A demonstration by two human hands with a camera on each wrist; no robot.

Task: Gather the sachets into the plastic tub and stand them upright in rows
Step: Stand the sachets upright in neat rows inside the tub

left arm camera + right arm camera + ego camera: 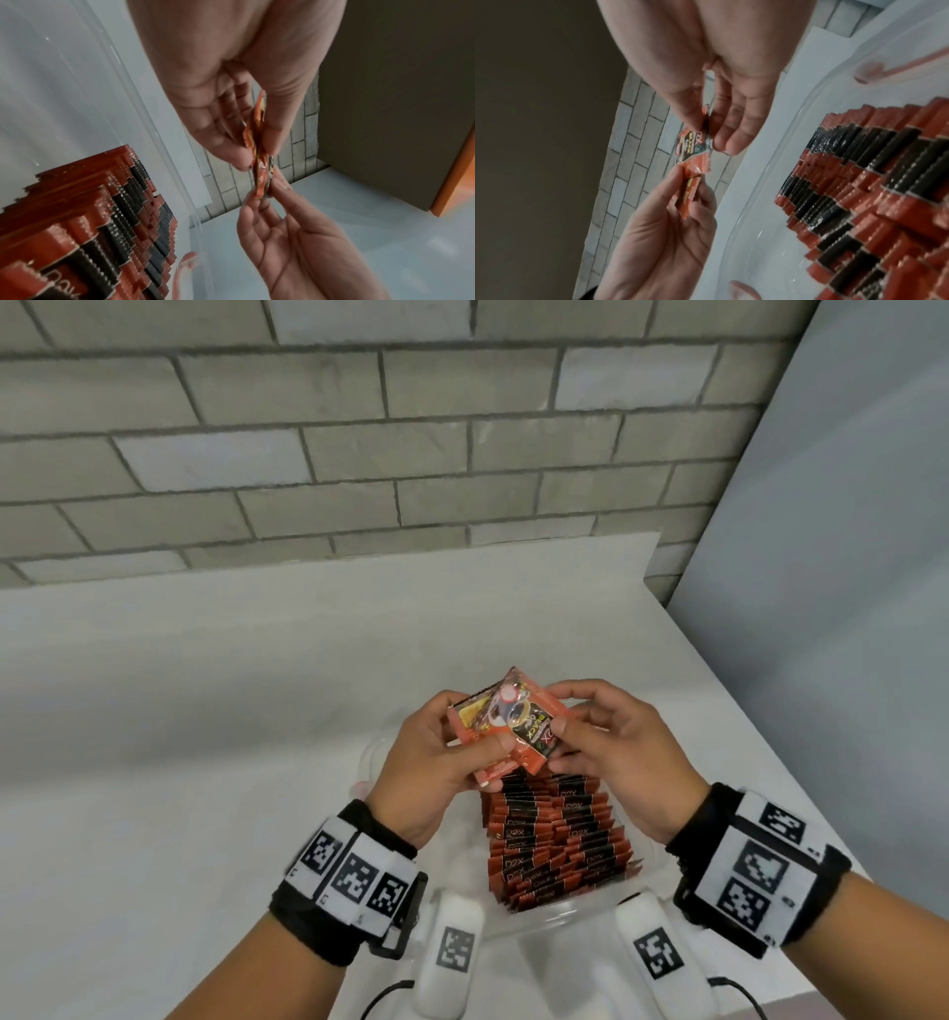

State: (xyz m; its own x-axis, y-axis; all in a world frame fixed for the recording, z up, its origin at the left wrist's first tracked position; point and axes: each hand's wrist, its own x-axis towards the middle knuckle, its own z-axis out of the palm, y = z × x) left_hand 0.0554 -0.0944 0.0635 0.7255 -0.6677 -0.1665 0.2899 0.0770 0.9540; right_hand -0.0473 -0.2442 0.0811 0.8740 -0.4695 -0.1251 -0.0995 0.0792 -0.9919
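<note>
Most sachets point(557, 845) are stood in rows inside the plastic tub point(565, 919); a last few sachets point(508, 726), perhaps three, are pinched between both hands, left hand point(436, 762) and right hand point(621, 757).

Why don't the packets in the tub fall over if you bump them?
Probably because the packets stand packed tight, each propping its neighbours. They look thin and crinkly, so one alone would likely flop. The row's left side faces bare tub floor, so a hard push there might tip some.

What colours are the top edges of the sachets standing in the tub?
Red-orange and black on the standing sachets, clearest in the left wrist view.
</note>
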